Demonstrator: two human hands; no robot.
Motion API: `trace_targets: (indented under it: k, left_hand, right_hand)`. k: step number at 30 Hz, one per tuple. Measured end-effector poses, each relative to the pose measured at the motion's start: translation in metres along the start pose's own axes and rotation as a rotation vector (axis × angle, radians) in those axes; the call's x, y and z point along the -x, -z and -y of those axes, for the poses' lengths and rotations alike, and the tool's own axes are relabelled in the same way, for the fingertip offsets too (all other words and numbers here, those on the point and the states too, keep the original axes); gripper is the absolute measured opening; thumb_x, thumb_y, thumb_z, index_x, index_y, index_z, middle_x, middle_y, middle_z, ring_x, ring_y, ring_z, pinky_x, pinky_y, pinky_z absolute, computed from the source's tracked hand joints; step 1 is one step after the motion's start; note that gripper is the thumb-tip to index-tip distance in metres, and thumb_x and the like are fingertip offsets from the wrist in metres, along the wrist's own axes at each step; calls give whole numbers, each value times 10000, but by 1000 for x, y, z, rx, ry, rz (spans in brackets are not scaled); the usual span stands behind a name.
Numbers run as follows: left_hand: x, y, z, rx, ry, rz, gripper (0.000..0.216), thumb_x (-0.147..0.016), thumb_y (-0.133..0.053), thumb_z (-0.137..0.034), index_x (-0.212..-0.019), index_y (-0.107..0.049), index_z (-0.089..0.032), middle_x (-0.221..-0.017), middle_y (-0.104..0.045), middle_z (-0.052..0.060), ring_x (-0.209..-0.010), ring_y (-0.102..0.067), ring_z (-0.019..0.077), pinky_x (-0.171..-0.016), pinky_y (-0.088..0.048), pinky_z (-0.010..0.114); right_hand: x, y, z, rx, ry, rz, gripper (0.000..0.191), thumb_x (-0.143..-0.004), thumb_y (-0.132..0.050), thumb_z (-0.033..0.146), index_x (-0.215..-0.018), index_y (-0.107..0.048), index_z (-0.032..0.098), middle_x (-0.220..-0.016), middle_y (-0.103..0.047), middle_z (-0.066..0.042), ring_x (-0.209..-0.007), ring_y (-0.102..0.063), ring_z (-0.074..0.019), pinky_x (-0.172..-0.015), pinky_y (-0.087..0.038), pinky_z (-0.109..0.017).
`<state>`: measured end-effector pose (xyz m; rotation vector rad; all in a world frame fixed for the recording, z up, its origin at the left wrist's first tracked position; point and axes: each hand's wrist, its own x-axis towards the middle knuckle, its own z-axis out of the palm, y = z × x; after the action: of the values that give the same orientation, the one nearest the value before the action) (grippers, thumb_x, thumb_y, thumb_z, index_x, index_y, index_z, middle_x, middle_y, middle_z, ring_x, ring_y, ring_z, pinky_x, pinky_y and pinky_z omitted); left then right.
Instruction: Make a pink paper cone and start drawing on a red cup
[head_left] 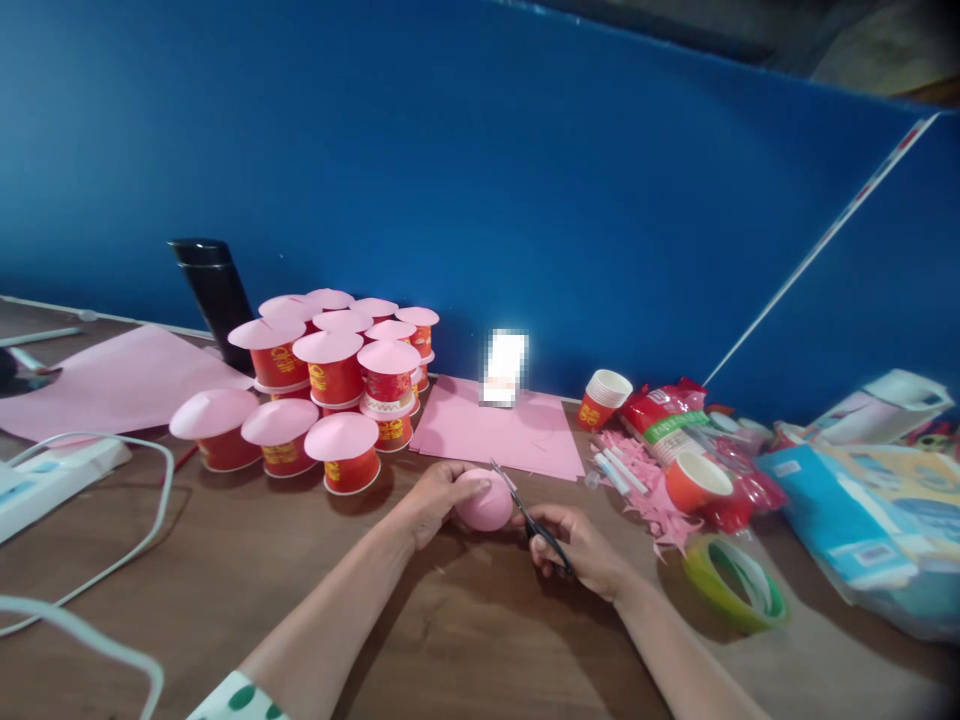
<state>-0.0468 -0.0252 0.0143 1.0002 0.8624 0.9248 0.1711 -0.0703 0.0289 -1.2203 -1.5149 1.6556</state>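
Between my hands is a small round pink paper piece (486,503), gripped at its left side by my left hand (444,500) with the thumb on top. My right hand (571,545) is closed around the black handles of a pair of scissors (546,540). The blades point up and left, lying at the right edge of the pink paper; whether they touch it I cannot tell. Just beyond my hands lies a stack of pink paper sheets (495,425). To the left stand several red paper cups with pink cone tops (342,450), some stacked on others.
A black bottle (214,300) stands behind the cups, beside a large pink sheet (127,380). A power strip (56,480) with white cable is at left. At right are nested cups (604,395), pink scraps (667,510), a tape roll (735,585) and a blue package (832,510).
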Motion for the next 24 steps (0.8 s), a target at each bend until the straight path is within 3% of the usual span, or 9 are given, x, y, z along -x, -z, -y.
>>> trace_targets:
  k: [24]
  left_hand:
    - [-1, 3, 2, 21, -8, 16, 364, -628, -752, -378, -842, -708, -87, -739, -678, 91, -650, -592, 168, -618, -439, 273]
  right_hand:
    - [0, -3, 5, -11, -24, -20, 418, -645, -733, 405, -956, -668, 133, -564, -548, 34, -478, -470, -67, -466, -403, -197]
